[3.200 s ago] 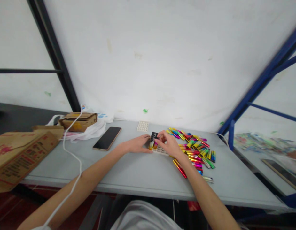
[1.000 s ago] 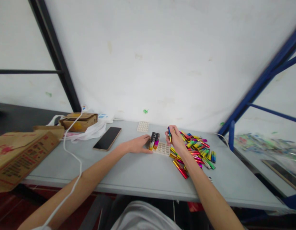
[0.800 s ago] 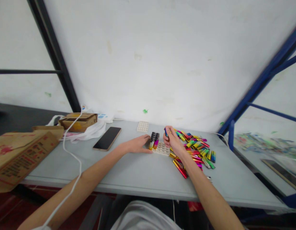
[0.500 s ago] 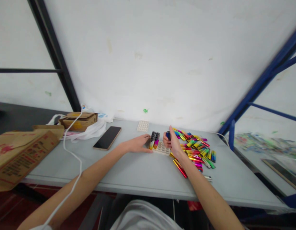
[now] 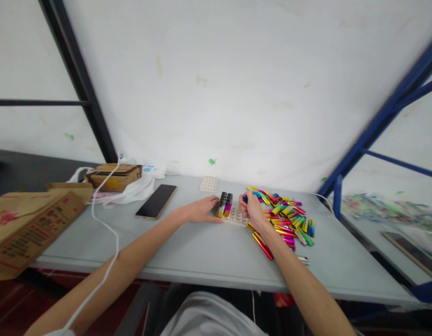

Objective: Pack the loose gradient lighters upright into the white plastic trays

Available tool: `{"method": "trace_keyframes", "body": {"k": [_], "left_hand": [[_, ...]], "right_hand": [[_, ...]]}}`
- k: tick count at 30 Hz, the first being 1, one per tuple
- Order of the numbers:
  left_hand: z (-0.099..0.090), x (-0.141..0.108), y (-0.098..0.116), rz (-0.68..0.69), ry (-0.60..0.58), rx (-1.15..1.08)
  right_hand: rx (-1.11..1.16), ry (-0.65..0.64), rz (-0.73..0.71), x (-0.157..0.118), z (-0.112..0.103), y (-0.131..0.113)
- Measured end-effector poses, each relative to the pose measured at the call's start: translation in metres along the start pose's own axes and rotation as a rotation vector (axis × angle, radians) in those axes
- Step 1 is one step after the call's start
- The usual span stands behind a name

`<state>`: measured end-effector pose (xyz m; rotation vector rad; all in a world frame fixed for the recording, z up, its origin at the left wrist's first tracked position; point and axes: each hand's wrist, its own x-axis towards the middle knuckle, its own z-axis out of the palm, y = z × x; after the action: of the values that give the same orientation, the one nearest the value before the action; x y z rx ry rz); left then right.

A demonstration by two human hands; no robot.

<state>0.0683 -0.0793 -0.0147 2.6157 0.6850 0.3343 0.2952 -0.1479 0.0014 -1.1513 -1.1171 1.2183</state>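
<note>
My left hand [image 5: 203, 209] lies at the left side of a white tray with round hollows [image 5: 238, 216]. Its thumb and fingers are spread beside the standing lighters [image 5: 228, 205], which have black tops and shiny coloured bodies and stand in two rows in the tray. Whether it presses on the tray I cannot tell. Just above the tray's right end, my right hand [image 5: 251, 211] is closed around a lighter [image 5: 245, 199] with a dark blue top, its thumb bent over that top. The lighter's body is hidden in the fist.
A pile of shiny coloured lighters [image 5: 289, 219] spreads right of the tray. Another white tray [image 5: 208, 183] lies near the wall. At left are a phone [image 5: 156, 201], a plastic bag [image 5: 135, 192] and cardboard boxes [image 5: 44, 219]. A white cable [image 5: 114, 233] crosses my left arm.
My right thumb, raised before, has come down over the top of the lighter. My left hand and the rows in the tray stay as they were.
</note>
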Motion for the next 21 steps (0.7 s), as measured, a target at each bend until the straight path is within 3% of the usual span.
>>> {"method": "trace_keyframes", "body": {"k": [11,17,21], "left_hand": [[0.000,-0.002,0.000,0.030,0.013,0.008],[0.000,-0.001,0.001,0.016,0.014,0.008],[0.000,-0.001,-0.001,0.017,0.015,0.006]], "right_hand": [[-0.008,0.001,0.003,0.001,0.000,0.001],[0.017,-0.068,0.013,-0.002,0.001,-0.007],[0.027,-0.107,-0.083,-0.003,0.003,-0.010]]}}
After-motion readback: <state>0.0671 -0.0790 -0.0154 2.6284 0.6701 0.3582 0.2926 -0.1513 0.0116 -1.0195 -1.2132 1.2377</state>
